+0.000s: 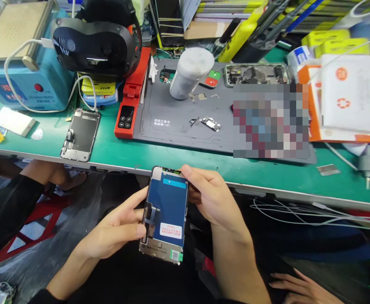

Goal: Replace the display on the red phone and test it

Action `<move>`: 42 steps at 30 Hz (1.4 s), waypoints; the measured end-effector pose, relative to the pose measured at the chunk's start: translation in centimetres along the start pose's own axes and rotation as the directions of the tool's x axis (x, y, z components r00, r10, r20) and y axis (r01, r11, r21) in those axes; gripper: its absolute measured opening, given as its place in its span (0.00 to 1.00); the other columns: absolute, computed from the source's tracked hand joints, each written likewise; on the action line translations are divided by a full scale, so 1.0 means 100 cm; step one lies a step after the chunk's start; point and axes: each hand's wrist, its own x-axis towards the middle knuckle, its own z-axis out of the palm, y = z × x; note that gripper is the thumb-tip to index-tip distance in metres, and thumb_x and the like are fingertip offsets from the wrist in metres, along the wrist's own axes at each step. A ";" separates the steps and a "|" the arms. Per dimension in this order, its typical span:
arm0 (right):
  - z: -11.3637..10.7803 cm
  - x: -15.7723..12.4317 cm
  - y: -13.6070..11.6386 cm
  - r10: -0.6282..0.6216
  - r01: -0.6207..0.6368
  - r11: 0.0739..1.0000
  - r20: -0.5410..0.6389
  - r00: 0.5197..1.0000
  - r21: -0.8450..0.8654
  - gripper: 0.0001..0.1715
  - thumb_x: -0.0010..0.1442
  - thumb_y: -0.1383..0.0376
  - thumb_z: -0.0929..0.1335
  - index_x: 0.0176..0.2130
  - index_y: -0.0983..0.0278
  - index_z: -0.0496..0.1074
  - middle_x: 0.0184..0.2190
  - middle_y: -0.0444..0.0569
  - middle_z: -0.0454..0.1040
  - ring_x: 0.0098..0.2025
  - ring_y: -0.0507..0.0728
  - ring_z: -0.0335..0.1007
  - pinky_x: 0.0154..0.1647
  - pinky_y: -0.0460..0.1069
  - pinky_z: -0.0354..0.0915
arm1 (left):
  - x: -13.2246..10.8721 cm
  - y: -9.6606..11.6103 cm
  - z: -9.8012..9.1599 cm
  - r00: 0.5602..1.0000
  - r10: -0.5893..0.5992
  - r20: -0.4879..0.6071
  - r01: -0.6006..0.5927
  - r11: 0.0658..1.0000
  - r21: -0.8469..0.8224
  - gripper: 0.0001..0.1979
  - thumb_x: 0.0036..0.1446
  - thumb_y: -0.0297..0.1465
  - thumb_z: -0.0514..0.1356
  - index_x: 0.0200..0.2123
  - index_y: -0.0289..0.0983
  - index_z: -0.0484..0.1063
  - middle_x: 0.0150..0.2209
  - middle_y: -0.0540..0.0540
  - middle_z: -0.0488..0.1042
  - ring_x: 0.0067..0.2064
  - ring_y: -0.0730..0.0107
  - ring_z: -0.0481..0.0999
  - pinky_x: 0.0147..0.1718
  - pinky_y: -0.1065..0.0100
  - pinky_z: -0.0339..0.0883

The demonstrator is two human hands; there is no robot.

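A phone screen assembly (pixel 167 207), its blue back facing up, is held between both hands over my lap, just off the bench's front edge. It carries a white label with red print, a small green QR sticker and a dark flex cable. My left hand (pixel 115 228) grips its left long side, thumb on the edge near the cable. At the top right corner my right hand (pixel 212 196) pinches it, thumb on the upper edge and fingers behind. On the bench to the left lies another phone screen (pixel 81 135), dark, with its inner side up.
A grey work mat (pixel 178 135) bears small metal parts (pixel 212 123), a white cylindrical container (pixel 191 71) and an opened phone housing (pixel 257 74). Left stand a blue machine (pixel 29 84) and a black headset (pixel 96 46). White packets (pixel 346 93) lie right. Another person's hand (pixel 298 287) shows lower right.
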 end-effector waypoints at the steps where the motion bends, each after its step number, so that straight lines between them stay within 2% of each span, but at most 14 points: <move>1: 0.000 0.000 0.000 0.002 -0.002 1.000 -0.003 1.000 0.002 0.43 0.56 0.34 0.78 0.21 0.59 0.58 0.19 0.34 0.44 0.20 0.45 0.36 0.20 0.47 0.38 | 0.000 0.000 0.001 1.000 -0.004 -0.002 0.004 1.000 -0.020 0.38 0.70 0.30 0.66 0.78 0.51 0.60 0.57 0.40 0.84 0.53 0.62 0.85 0.54 0.63 0.73; 10: 0.001 0.000 0.000 0.018 -0.018 1.000 -0.014 1.000 0.008 0.42 0.56 0.34 0.78 0.21 0.59 0.58 0.20 0.35 0.46 0.21 0.46 0.38 0.20 0.47 0.39 | 0.000 0.001 0.002 0.998 -0.033 -0.049 0.030 0.998 -0.059 0.38 0.68 0.30 0.67 0.77 0.50 0.62 0.55 0.41 0.85 0.48 0.66 0.84 0.48 0.68 0.73; 15: 0.002 -0.001 -0.002 0.015 -0.015 1.000 -0.017 1.000 0.018 0.44 0.56 0.34 0.79 0.21 0.59 0.56 0.20 0.35 0.45 0.21 0.46 0.38 0.21 0.47 0.38 | 0.000 0.000 0.000 0.999 -0.029 -0.030 0.026 0.997 -0.075 0.37 0.70 0.29 0.65 0.77 0.54 0.61 0.52 0.44 0.85 0.48 0.66 0.84 0.51 0.66 0.73; 21: 0.001 -0.001 -0.002 0.022 -0.022 1.000 -0.004 1.000 0.013 0.44 0.56 0.33 0.78 0.21 0.59 0.55 0.20 0.35 0.45 0.21 0.46 0.38 0.21 0.48 0.38 | -0.001 0.000 0.001 0.998 -0.033 -0.055 0.029 0.998 -0.060 0.36 0.69 0.30 0.66 0.77 0.52 0.63 0.49 0.44 0.85 0.42 0.72 0.81 0.47 0.70 0.71; 24: 0.002 0.000 -0.001 0.011 -0.011 1.000 0.006 1.000 0.015 0.44 0.57 0.34 0.78 0.21 0.59 0.55 0.20 0.35 0.46 0.21 0.46 0.38 0.21 0.47 0.38 | -0.001 -0.001 0.000 0.997 -0.035 -0.075 0.032 0.999 -0.041 0.38 0.68 0.30 0.66 0.78 0.50 0.61 0.48 0.43 0.85 0.41 0.70 0.81 0.46 0.69 0.71; 27: 0.002 0.001 0.001 0.002 -0.002 1.000 0.018 1.000 0.020 0.41 0.59 0.33 0.76 0.22 0.60 0.60 0.19 0.35 0.47 0.21 0.46 0.38 0.20 0.47 0.40 | 0.000 -0.002 -0.002 0.996 -0.017 -0.085 0.016 1.000 -0.022 0.39 0.68 0.30 0.66 0.79 0.49 0.59 0.50 0.42 0.85 0.42 0.68 0.82 0.45 0.69 0.72; 30: -0.001 -0.001 0.004 -0.027 0.026 0.999 0.032 0.999 0.031 0.35 0.67 0.35 0.70 0.31 0.62 0.75 0.20 0.37 0.53 0.21 0.48 0.42 0.20 0.47 0.40 | 0.002 -0.004 -0.004 0.997 0.023 -0.073 -0.026 0.999 -0.029 0.37 0.70 0.29 0.64 0.78 0.52 0.60 0.54 0.43 0.84 0.46 0.68 0.83 0.51 0.67 0.73; 32: -0.006 -0.005 0.004 -0.087 0.087 0.995 0.004 0.996 0.039 0.31 0.71 0.39 0.68 0.40 0.62 0.80 0.21 0.37 0.55 0.21 0.49 0.43 0.20 0.46 0.41 | 0.003 -0.005 -0.006 0.996 0.043 -0.081 -0.046 0.999 -0.028 0.36 0.71 0.28 0.63 0.78 0.53 0.61 0.57 0.43 0.83 0.50 0.66 0.84 0.54 0.66 0.73; 35: -0.016 -0.012 0.003 -0.195 0.197 0.980 -0.066 0.979 0.036 0.25 0.73 0.46 0.68 0.44 0.63 0.82 0.22 0.38 0.56 0.23 0.49 0.43 0.22 0.46 0.44 | 0.005 -0.005 -0.009 0.991 0.065 -0.116 -0.065 0.998 0.008 0.37 0.71 0.30 0.64 0.78 0.51 0.59 0.59 0.41 0.82 0.53 0.63 0.84 0.54 0.64 0.74; 38: -0.028 -0.016 0.002 -0.244 0.247 0.969 -0.114 0.963 0.017 0.18 0.68 0.55 0.68 0.46 0.63 0.83 0.25 0.40 0.61 0.24 0.50 0.46 0.23 0.47 0.47 | 0.009 0.000 -0.008 0.982 0.090 -0.166 -0.079 0.994 0.073 0.37 0.71 0.32 0.65 0.79 0.50 0.58 0.59 0.41 0.83 0.56 0.60 0.84 0.57 0.63 0.73; 40: -0.038 -0.018 0.002 -0.279 0.277 0.960 -0.112 0.954 -0.036 0.19 0.66 0.59 0.67 0.49 0.63 0.84 0.28 0.43 0.65 0.25 0.50 0.49 0.23 0.47 0.49 | 0.014 0.011 -0.004 0.967 0.102 -0.234 -0.075 0.990 0.120 0.37 0.71 0.34 0.65 0.78 0.50 0.57 0.59 0.42 0.83 0.56 0.59 0.84 0.57 0.63 0.73; 42: -0.051 -0.019 0.000 -0.339 0.322 0.935 -0.111 0.934 -0.149 0.22 0.67 0.61 0.66 0.54 0.61 0.84 0.32 0.45 0.69 0.26 0.51 0.54 0.25 0.48 0.54 | 0.020 0.026 0.001 0.945 0.120 -0.304 -0.066 0.981 0.183 0.38 0.71 0.35 0.66 0.78 0.51 0.56 0.60 0.43 0.83 0.54 0.60 0.85 0.54 0.64 0.75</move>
